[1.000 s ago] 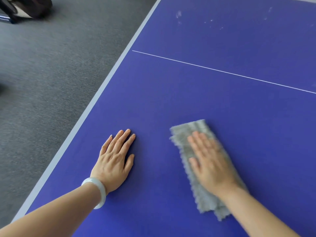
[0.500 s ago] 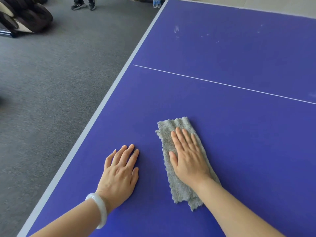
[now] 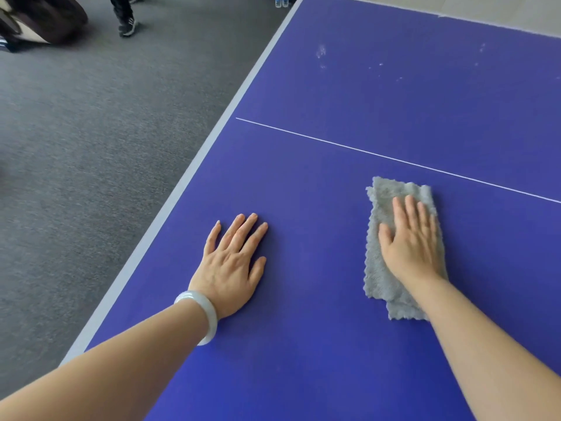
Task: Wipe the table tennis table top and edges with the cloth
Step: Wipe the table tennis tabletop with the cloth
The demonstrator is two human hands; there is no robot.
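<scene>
The blue table tennis table top fills most of the head view, with a pale grey edge band running along its left side and a thin white line across it. A folded grey cloth lies flat on the blue surface, just short of the white line. My right hand presses down on it with straight fingers. My left hand rests flat on the bare table to the left of the cloth, a white bangle on its wrist.
White smudges mark the far half of the table. Grey carpet lies left of the table. At the far left top stand a dark padded chair and a person's feet in dark shoes.
My right hand has slid the cloth to the right and a little farther away, closer to the white line. My left hand stays flat in the same spot.
</scene>
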